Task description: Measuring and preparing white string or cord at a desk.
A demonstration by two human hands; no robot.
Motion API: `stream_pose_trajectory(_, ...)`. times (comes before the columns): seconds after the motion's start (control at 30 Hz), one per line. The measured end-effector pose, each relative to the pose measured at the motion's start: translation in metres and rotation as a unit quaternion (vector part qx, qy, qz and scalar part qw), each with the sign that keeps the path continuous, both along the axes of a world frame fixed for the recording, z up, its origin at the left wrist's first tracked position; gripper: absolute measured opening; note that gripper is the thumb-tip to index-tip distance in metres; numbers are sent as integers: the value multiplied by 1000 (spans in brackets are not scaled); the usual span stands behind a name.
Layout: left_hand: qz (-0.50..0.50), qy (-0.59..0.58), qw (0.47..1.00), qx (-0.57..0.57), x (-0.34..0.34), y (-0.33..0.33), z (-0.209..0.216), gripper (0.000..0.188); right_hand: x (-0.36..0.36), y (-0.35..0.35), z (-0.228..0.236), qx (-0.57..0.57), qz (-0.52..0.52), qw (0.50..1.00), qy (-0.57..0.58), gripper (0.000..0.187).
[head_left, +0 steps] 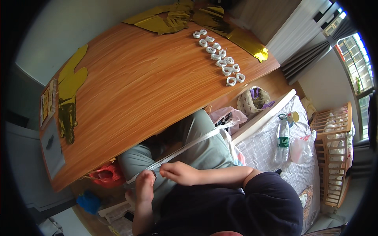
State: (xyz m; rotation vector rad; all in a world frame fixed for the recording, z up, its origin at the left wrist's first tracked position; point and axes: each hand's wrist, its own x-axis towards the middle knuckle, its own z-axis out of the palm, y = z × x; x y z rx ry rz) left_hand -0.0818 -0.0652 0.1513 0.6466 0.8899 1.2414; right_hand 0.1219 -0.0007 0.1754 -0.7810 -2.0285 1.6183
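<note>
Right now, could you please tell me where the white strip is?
In the head view, the white strip slants across the grey trousers at lower centre, between the table and the right hand.

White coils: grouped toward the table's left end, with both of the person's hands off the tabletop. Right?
Not quite: the head view shows the white coils toward the right end of the table. The left hand and right hand are off the tabletop, as you say.
</note>
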Motion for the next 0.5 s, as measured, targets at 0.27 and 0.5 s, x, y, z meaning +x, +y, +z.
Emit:
stream_pose_trajectory(0.27,41,487,847,208,34,10,48,74,3,-2,-3,-73,71,995,3,23)
stream_pose_trajectory(0.5,-145,464,852,195,-5,1,43,80,-3,11,-14,-290,77,935,190,20)
